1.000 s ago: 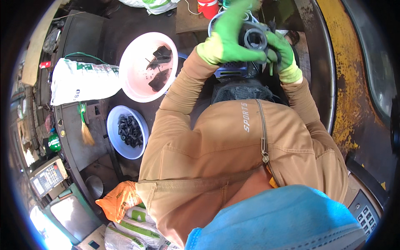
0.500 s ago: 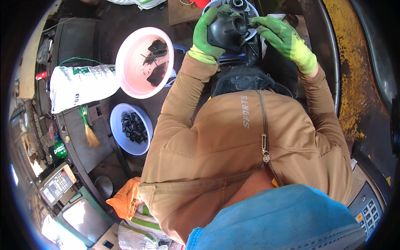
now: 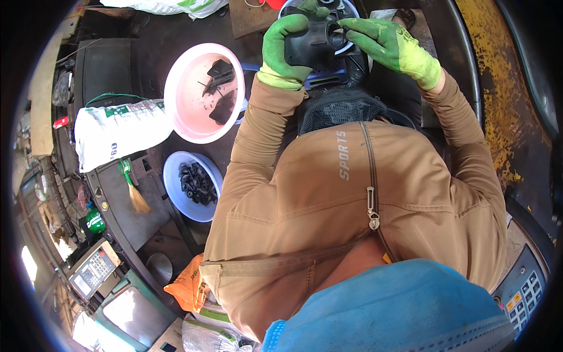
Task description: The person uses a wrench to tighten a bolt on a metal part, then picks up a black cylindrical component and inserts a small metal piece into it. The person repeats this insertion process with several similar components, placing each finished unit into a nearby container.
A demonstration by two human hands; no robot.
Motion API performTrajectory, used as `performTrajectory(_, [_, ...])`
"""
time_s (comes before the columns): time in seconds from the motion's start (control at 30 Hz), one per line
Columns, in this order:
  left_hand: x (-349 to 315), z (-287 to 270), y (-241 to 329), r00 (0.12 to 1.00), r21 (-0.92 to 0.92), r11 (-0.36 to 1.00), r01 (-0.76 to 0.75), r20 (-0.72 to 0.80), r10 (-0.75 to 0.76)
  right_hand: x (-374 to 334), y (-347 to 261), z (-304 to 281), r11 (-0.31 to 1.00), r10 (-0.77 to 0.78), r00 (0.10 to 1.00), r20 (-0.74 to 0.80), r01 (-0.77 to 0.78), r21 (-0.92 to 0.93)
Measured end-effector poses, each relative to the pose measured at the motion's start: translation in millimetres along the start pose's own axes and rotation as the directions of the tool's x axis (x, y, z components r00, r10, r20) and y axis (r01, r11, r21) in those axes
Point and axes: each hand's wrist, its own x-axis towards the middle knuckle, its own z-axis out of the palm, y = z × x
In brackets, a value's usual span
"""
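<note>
My left hand (image 3: 281, 50), in a green and yellow glove, wraps around a black hollow plastic part (image 3: 311, 47) with a round collar. The collar's opening is turned toward my right hand (image 3: 390, 47), gloved alike. My right fingers are pinched together at that opening; a small pale tip shows by them, but I cannot make out what it is. Beneath the part, and partly hidden by it, stands a light blue basin (image 3: 354, 10) with more black parts in it.
To the left, a pink basin (image 3: 171, 94) holds a few black pieces, and a blue basin (image 3: 171, 190) many small ones. Beside them are a white sack (image 3: 120, 138), a small broom (image 3: 138, 200) and an orange bag (image 3: 189, 287). A rusty yellow machine side (image 3: 504, 111) borders the right.
The black part has turned and shifted slightly left in my left hand. My right hand has moved left, its fingertips now at the collar's opening. The whole view has shifted a little.
</note>
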Motion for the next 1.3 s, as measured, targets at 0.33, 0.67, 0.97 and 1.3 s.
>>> performTrajectory(0.33, [0.2, 14.6, -1.3, 0.959, 0.176, 0.948, -0.267, -0.049, 0.279, -2.2, -0.4, 17.0, 0.985, -0.168, 0.976, -0.138, 0.159, -0.07])
performTrajectory(0.67, [2.5, 36.3, -4.8, 0.86, 0.425, 0.753, -0.503, 0.156, 0.486, 6.5, -13.9, 40.7, 0.87, 0.252, 0.952, -0.176, -0.144, 0.471])
performTrajectory(0.97, [10.5, 29.8, -0.8, 0.688, 0.594, 0.397, -0.699, 0.408, 0.6, 35.3, -67.9, -13.1, -0.166, 0.608, 0.62, 0.497, -0.512, 0.843])
performTrajectory(1.3, [19.4, 4.5, 26.9, 0.461, 0.535, -0.492, -0.687, 0.844, 0.274, 40.3, -62.4, -25.9, -0.796, 0.298, 0.748, 0.593, -0.148, 0.586])
